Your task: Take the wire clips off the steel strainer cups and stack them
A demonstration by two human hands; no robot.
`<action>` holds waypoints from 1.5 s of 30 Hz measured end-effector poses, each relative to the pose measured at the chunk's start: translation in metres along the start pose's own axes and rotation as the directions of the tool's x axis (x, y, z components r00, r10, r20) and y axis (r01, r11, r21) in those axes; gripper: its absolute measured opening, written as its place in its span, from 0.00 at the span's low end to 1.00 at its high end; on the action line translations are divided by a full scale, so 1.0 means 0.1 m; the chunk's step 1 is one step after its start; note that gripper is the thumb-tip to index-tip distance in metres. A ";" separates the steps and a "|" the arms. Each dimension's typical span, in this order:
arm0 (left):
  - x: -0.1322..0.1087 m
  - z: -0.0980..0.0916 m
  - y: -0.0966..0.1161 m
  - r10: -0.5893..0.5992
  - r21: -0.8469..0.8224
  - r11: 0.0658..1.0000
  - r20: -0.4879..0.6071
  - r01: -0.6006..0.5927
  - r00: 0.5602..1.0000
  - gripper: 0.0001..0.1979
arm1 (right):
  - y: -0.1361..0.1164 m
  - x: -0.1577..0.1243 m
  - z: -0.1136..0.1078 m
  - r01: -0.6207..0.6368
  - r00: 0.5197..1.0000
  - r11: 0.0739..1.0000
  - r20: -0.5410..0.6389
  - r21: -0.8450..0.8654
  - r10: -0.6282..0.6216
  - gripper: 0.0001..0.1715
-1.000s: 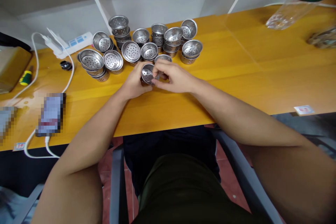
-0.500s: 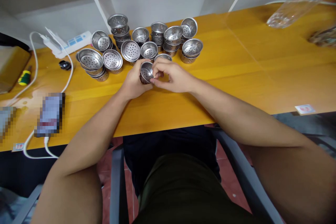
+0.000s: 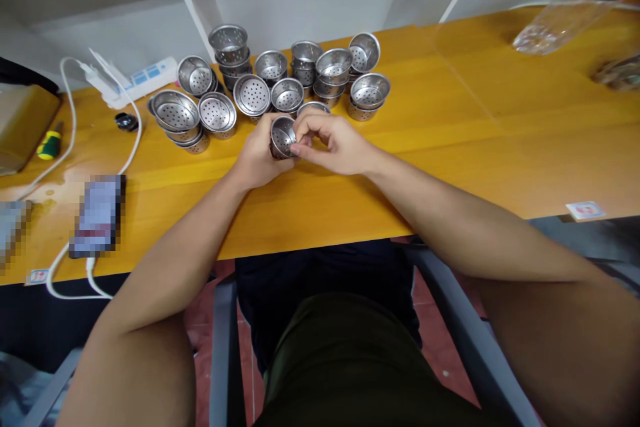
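My left hand [image 3: 261, 157] is wrapped round a small perforated metal strainer cup [image 3: 283, 136], its mouth tilted up toward me. The fingers of my right hand [image 3: 333, 143] are pinched together at the cup's right rim, the thumb tip just over its mouth; whatever lies between those fingertips is too small to make out. Just behind my hands, partly hidden by the right one, stands another strainer cup [image 3: 314, 107]. More such cups crowd the table beyond, among them a single-looking tilted cup [image 3: 252, 95] and a tall stack [image 3: 229, 47] at the back.
On the left of the wooden table [image 3: 450, 140] lie a phone [image 3: 97, 217] on a white cable, a power strip [image 3: 150, 80], a small black object [image 3: 126, 122] and a yellow-green screwdriver [image 3: 49, 145]. A clear plastic bottle [image 3: 545, 30] lies at the back right.
The whole view has shifted slightly to the right. My right fingertips have moved a little at the cup's rim; my left hand keeps its hold.
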State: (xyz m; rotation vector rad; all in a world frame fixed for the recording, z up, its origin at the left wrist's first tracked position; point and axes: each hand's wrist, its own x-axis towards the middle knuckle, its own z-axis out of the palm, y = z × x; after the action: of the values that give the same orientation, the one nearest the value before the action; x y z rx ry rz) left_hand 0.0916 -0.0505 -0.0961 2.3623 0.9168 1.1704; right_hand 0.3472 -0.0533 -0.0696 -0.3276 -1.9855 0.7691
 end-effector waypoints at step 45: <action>0.01 -0.36 0.16 -0.313 0.027 0.949 0.177 0.314 0.933 0.43 | -0.77 -0.44 -1.95 -0.608 0.592 0.080 -0.384 -0.790 0.709 0.20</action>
State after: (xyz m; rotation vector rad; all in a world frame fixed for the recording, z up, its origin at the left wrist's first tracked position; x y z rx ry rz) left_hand 0.0696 -0.0609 -0.0647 2.1720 1.1733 0.8190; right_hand 0.5424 -0.0600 0.0182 -2.0359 -2.1256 0.1117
